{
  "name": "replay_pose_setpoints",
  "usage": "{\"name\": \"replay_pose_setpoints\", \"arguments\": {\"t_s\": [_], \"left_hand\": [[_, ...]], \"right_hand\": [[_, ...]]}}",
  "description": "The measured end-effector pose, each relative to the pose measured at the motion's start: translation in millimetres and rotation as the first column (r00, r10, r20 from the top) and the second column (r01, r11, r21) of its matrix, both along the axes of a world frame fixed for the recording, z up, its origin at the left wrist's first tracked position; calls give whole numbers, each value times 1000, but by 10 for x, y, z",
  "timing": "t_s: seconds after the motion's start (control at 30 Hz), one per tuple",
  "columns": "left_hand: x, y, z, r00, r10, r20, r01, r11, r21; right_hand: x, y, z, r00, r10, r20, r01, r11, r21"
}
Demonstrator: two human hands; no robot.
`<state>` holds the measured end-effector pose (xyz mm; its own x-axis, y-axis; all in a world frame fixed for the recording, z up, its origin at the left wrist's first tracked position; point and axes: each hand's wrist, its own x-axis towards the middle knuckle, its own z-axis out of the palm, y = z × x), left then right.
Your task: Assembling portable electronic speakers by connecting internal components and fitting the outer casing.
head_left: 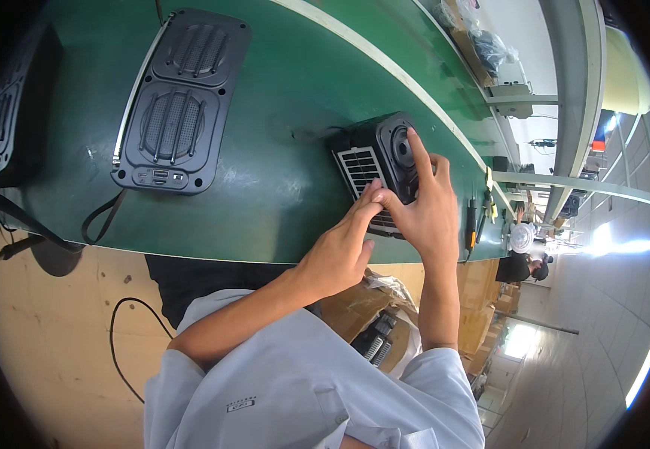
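A black portable speaker [362,136] stands on the green workbench in front of me, with a round cone on its front. A small solar panel with a white grid [360,166] covers the side turned toward me. My right hand [431,213] grips the speaker, its index finger stretched along the front and its thumb near the panel's edge. My left hand [336,254] rests its outstretched fingertips on the panel, the thumb held apart. Both hands partly hide the panel's lower end.
Another black speaker [183,112] lies at left with its silver antenna and strap, beside a third [18,112] at the far left. A screwdriver [471,224] lies right of my hands. Below the bench edge, an open carton [355,307] holds dark parts. Shelving rails run along the right.
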<state>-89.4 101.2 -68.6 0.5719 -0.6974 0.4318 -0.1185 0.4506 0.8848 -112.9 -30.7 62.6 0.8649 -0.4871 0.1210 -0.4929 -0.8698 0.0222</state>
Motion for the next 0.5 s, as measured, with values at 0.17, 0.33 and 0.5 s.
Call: {"name": "replay_pose_setpoints", "arguments": {"t_s": [0.17, 0.33, 0.5], "left_hand": [[115, 51, 91, 997, -9, -82, 10, 1000, 18], [698, 95, 184, 725, 554, 410, -630, 773, 70], [1206, 7, 254, 638, 451, 624, -638, 763, 100]], "right_hand": [[-83, -121, -117, 1000, 5, 24, -7, 995, 95], [-135, -202, -156, 998, 51, 29, -52, 997, 50], [-155, -238, -159, 989, 144, -21, -143, 989, 25]]}}
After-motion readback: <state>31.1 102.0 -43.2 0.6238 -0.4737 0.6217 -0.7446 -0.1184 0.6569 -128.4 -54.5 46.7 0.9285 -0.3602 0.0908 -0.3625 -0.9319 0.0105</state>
